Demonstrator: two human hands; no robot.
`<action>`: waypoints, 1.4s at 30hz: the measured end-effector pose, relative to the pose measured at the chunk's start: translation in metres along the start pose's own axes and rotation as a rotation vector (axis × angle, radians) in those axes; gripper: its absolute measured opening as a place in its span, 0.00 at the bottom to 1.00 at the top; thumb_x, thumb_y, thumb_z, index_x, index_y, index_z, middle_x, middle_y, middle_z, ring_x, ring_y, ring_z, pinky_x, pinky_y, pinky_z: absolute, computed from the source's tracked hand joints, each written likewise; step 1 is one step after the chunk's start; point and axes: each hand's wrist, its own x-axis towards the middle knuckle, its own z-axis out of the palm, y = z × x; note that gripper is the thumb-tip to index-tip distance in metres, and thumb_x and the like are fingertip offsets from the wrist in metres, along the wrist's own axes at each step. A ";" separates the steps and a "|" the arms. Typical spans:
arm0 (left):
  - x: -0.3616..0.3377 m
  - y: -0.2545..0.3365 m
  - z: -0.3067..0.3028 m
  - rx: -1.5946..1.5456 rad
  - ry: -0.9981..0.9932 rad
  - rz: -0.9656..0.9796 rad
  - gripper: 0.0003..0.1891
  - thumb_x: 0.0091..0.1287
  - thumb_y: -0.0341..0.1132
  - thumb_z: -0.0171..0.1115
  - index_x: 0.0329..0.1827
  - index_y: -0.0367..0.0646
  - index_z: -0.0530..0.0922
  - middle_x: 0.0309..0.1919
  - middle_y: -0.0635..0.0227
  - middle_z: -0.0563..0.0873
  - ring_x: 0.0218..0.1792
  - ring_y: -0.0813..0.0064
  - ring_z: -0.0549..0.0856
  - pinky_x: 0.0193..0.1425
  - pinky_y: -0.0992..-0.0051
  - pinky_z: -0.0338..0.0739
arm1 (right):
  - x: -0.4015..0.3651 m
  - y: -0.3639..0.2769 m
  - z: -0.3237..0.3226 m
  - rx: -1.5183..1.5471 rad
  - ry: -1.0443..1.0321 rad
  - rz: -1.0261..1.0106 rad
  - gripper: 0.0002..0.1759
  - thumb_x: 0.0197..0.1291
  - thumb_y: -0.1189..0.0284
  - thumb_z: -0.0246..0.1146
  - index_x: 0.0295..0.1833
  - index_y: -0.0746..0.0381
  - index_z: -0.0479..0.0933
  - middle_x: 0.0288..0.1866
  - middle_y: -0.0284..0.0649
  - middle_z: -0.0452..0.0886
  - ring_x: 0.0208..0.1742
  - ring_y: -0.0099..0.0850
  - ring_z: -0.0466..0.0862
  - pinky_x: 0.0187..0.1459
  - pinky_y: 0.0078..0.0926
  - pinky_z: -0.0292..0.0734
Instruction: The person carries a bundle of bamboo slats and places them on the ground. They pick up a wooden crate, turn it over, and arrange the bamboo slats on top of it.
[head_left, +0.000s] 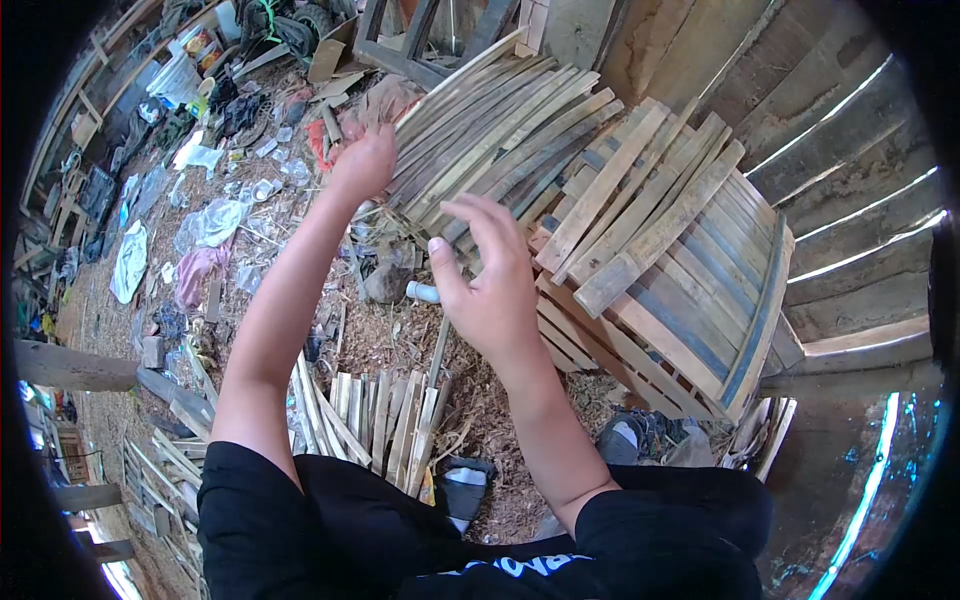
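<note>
My left hand (365, 165) is closed at the near end of a long pale wooden slat (465, 75); the fingertips are hidden from me. That slat runs along the left edge of a stack of thin wooden slats (500, 130). Over the near side of this stack, my right hand (490, 275) is open, thumb and fingers apart, with nothing in it. To its right, several short boards (640, 200) lie loosely across a slatted wooden crate (690, 290).
Below my hands, a bundle of upright wood strips (385, 425) stands between my legs. Plastic scraps and cloths, one pink (203, 273), litter the shavings-covered ground at left. A white bucket (175, 80) is at the far left. A plank wall (850, 150) borders the right side.
</note>
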 end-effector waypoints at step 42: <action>0.030 -0.042 0.047 -0.291 -0.106 -0.165 0.21 0.77 0.42 0.64 0.70 0.51 0.83 0.61 0.48 0.89 0.66 0.44 0.84 0.70 0.52 0.80 | -0.032 0.026 0.005 0.127 -0.189 0.201 0.20 0.71 0.68 0.71 0.64 0.65 0.84 0.64 0.52 0.86 0.68 0.51 0.85 0.72 0.44 0.77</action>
